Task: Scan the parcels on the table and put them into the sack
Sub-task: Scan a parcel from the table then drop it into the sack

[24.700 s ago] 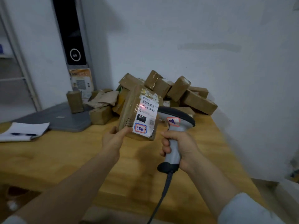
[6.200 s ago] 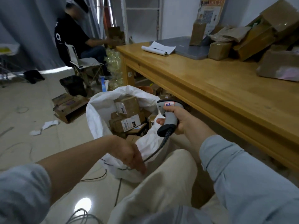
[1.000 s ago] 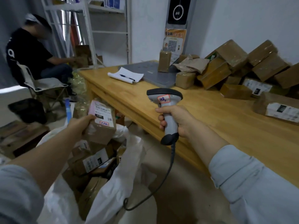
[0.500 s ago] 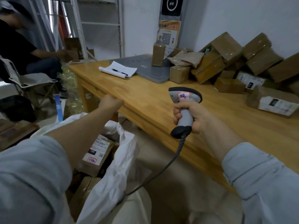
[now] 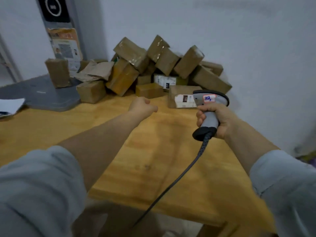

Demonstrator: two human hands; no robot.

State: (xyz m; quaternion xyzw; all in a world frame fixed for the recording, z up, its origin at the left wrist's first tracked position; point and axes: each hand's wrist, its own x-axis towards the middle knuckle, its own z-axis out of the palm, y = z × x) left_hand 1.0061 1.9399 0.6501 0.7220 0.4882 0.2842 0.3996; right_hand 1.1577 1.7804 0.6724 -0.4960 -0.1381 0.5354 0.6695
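Observation:
Brown taped parcels (image 5: pixel 160 65) lie heaped against the wall at the back of the wooden table (image 5: pixel 136 151). Nearest to me is a parcel with a white label (image 5: pixel 181 98), and a small plain parcel (image 5: pixel 148 90) sits just left of it. My left hand (image 5: pixel 142 106) is stretched out over the table a little short of these two, fingers curled, holding nothing. My right hand (image 5: pixel 220 120) grips the handle of the grey barcode scanner (image 5: pixel 211 100), whose head points toward the labelled parcel. The sack is out of view.
The scanner's cable (image 5: pixel 179 177) trails across the table and over its front edge. A grey pad (image 5: pixel 42 94) lies at the back left with an upright parcel (image 5: pixel 58 72) on it. White paper (image 5: pixel 10 106) sits at the left edge. A poster stand (image 5: pixel 65 43) rises behind.
I have turned from the sack back to the table. My left hand, empty after dropping the parcel into the sack, has moved out toward the pile. The scanner stays in my right hand.

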